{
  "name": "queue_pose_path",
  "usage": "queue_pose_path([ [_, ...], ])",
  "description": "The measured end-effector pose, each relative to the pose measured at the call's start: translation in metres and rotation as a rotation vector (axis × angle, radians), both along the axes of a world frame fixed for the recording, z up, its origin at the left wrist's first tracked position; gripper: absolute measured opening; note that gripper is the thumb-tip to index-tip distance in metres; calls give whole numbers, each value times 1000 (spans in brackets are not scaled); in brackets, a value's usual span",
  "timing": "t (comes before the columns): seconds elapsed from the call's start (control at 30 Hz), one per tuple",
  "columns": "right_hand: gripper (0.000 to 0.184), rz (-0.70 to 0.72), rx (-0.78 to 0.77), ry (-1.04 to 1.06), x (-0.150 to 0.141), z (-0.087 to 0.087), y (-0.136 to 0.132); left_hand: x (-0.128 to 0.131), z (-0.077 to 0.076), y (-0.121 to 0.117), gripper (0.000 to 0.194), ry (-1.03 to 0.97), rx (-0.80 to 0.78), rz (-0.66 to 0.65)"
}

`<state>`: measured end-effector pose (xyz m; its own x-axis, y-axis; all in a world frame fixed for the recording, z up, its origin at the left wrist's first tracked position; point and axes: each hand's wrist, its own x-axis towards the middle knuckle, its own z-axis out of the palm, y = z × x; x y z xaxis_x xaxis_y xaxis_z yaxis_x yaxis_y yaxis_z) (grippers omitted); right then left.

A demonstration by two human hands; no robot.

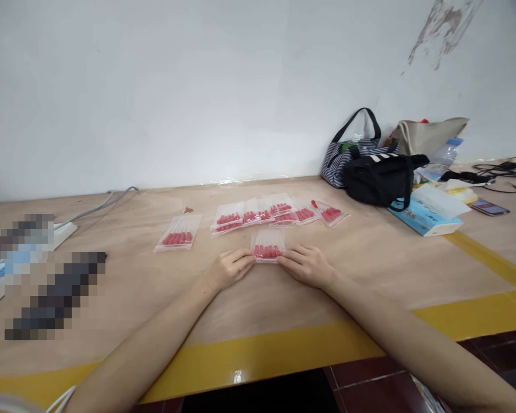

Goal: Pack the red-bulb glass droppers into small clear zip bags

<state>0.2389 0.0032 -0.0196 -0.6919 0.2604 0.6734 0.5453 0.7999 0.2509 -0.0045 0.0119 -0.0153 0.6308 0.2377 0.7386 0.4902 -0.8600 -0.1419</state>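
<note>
A small clear zip bag lies flat on the table in front of me, with several red-handled thin tools inside that look like small screwdrivers. My left hand has its fingertips closed at the bag's lower left corner. At the lower right corner, the fingers of my right hand are closed on the same bag. Just beyond my hands is an overlapping row of similar filled bags. Another filled bag lies apart to the left. One more bag, at the row's right end, has a red-ended piece at its upper corner.
To the right stand a striped bag, a black bag, a blue tissue pack and a phone. Blurred-out dark items and a cable are at left. Yellow tape runs along the table's front edge.
</note>
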Motion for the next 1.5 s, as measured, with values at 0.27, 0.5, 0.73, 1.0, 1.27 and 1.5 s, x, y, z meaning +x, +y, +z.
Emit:
queue_pose_path([
  [0.27,18,-203,-11,20,3,-8,7,-4,0,4,9,6,-39,18],
  [0.5,19,-183,-20,-31,-15,-4,3,16,-3,2,13,39,-88,31],
  [0.73,24,-132,-19,-31,-29,1,-3,26,-9,5,13,121,91,-16],
  [1.0,20,-148,-9,-23,-17,-1,-3,6,2,7,4,128,252,-58],
  [1.27,20,-166,-40,21,-4,-3,4,-13,8,8,7,121,207,58],
  [1.5,11,-68,-436,280,-2,1,2,-3,13,4,28,-205,-758,185],
])
